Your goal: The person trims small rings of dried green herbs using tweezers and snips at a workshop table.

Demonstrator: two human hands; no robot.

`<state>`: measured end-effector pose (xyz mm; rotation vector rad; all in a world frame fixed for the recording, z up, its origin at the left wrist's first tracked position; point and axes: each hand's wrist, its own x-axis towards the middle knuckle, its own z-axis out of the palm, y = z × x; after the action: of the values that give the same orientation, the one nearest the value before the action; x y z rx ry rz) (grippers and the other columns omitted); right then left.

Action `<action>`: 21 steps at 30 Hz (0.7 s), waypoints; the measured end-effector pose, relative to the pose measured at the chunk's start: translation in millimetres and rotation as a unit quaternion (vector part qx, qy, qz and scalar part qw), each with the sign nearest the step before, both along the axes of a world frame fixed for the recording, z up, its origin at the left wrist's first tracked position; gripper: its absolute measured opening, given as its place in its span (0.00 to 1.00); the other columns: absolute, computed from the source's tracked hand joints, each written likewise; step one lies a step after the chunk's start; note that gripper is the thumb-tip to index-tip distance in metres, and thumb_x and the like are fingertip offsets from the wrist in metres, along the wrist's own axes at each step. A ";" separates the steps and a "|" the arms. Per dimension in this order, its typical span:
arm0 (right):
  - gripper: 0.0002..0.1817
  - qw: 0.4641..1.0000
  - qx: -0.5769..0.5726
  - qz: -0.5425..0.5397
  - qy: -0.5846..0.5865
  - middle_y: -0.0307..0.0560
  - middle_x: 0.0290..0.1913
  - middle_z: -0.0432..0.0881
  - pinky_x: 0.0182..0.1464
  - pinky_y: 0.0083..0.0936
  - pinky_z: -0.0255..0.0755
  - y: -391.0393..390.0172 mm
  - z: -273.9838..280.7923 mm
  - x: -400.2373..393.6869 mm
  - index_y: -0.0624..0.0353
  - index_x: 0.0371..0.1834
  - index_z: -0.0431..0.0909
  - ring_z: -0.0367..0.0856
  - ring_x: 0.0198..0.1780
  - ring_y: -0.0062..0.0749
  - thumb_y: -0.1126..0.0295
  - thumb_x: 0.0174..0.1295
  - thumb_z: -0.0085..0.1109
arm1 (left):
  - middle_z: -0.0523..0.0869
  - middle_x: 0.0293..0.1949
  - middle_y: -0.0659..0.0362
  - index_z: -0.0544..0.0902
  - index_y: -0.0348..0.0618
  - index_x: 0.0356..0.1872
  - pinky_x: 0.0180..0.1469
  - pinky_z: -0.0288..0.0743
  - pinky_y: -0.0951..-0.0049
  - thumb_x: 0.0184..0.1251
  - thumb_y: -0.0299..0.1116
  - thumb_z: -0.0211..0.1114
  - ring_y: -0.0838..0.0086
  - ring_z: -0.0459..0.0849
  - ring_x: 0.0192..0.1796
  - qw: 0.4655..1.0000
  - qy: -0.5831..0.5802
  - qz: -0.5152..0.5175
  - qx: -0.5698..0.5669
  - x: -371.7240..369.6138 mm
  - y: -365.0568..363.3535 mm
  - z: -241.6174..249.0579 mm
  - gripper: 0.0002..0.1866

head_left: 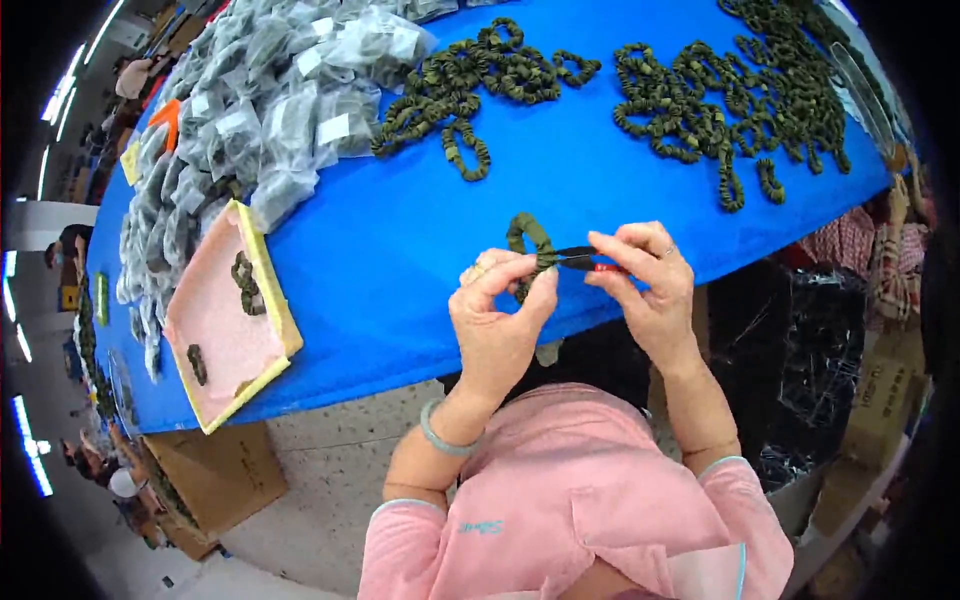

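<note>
My left hand [502, 320] pinches a dark green scrunchie [530, 232] between thumb and fingers, just over the front edge of the blue table. In my right hand [645, 290] is a small pair of black thread snips [577, 258] with a red spot near the fingers. The tips of the snips meet the scrunchie beside my left fingertips; whether they touch the cloth or a thread is too small to tell. Beyond my hands, a heap of green scrunchies [455, 85] lies on the table, and a larger heap [690, 95] spreads to the right.
A pink-lined tray with yellow edges [225, 290] holds a few scrunchies at the left. Behind it are piled clear bags [290, 110] of dark items. A cardboard box [225, 480] stands below the table, and black wrapped plastic [815, 350] is at the right. People work at far left.
</note>
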<state>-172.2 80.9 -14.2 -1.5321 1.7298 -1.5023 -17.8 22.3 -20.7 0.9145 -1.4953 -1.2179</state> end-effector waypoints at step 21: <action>0.11 0.901 -0.062 -0.155 0.400 0.37 0.49 0.81 0.47 0.32 0.72 -158.1 -37.8 -98.1 0.49 0.44 0.83 0.78 0.47 0.38 0.67 0.58 0.58 | 0.79 0.49 0.52 0.83 0.44 0.44 0.50 0.69 0.62 0.52 0.31 0.68 0.60 0.75 0.49 0.857 -0.342 0.055 -0.382 -82.0 -189.9 -16.9 0.15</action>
<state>-270.4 -77.2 -52.0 -2.2333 2.4527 -1.1931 -99.8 -167.6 -37.6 0.8736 -2.2052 -0.0994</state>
